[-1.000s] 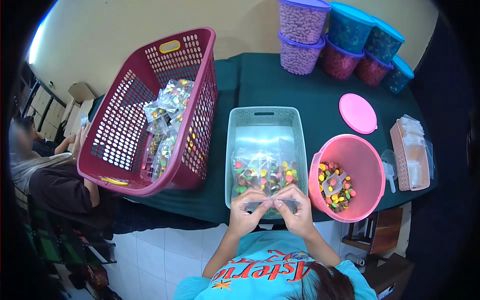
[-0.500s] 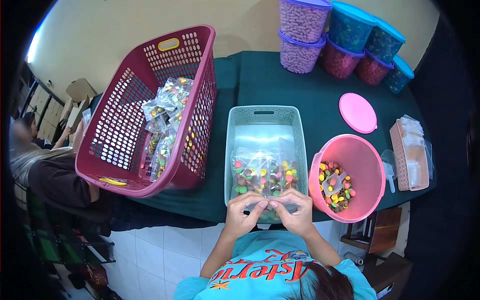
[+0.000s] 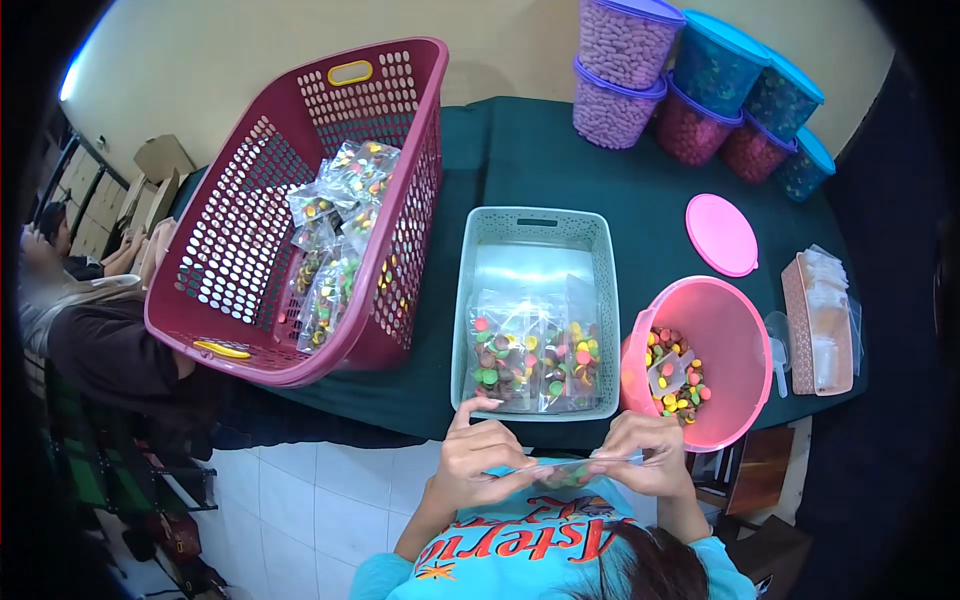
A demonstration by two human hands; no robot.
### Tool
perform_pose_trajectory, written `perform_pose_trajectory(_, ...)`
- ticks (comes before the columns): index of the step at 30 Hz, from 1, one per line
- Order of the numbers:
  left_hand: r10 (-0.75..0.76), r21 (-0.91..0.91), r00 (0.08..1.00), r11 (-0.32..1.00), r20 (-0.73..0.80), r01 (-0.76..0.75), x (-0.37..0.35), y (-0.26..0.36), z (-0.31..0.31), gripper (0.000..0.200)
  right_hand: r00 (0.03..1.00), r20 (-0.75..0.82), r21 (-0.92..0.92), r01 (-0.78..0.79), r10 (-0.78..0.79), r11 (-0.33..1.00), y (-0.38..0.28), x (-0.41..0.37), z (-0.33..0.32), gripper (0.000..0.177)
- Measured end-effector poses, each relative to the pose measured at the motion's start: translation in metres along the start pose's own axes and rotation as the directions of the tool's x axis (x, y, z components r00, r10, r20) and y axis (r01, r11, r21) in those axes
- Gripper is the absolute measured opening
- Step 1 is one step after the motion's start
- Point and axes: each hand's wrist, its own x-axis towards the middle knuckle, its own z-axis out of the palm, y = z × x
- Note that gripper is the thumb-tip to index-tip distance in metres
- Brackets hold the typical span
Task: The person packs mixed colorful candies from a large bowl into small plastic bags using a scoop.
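My left hand (image 3: pixel 480 462) and my right hand (image 3: pixel 645 452) pinch the two ends of the top edge of a small clear bag (image 3: pixel 565 474) with colored candies inside. The bag hangs in front of my shirt, just below the near rim of the pale green tray (image 3: pixel 465 300). Filled candy bags (image 3: pixel 515 355) lie in the near half of that tray. To its right stands a pink bucket (image 3: pixel 730 330), holding loose candies (image 3: pixel 680 395) and a clear scoop (image 3: pixel 668 373).
A maroon basket (image 3: pixel 425 200) at the left holds several filled bags (image 3: pixel 345 200). Lidded tubs (image 3: pixel 620 90) stand at the back right, near a pink lid (image 3: pixel 722 235). A pink box (image 3: pixel 800 330) of empty bags is far right. Another person (image 3: pixel 110 340) sits at left.
Both hands have moved back from over the tray toward my body with the bag. They are now farther apart along its top edge. The camera view has shifted slightly.
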Motion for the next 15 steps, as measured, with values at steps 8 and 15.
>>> perform_pose_trajectory(8, -0.193, -0.38, 0.909, 0.924, -0.369, 0.042, 0.005, -0.034, 0.017, 0.013, 0.978, -0.207, -0.021, 0.007, -0.011, 1.0, 0.016, 0.018, 0.021, 0.007)
perform_pose_trajectory(15, -0.461, -0.592, 0.877, 0.747, -0.134, 0.302, 0.02, -0.057, 0.035, 0.044, 0.894, -0.39, 0.323, -0.091, 0.22, 0.942, 0.06, 0.058, 0.047, 0.027)
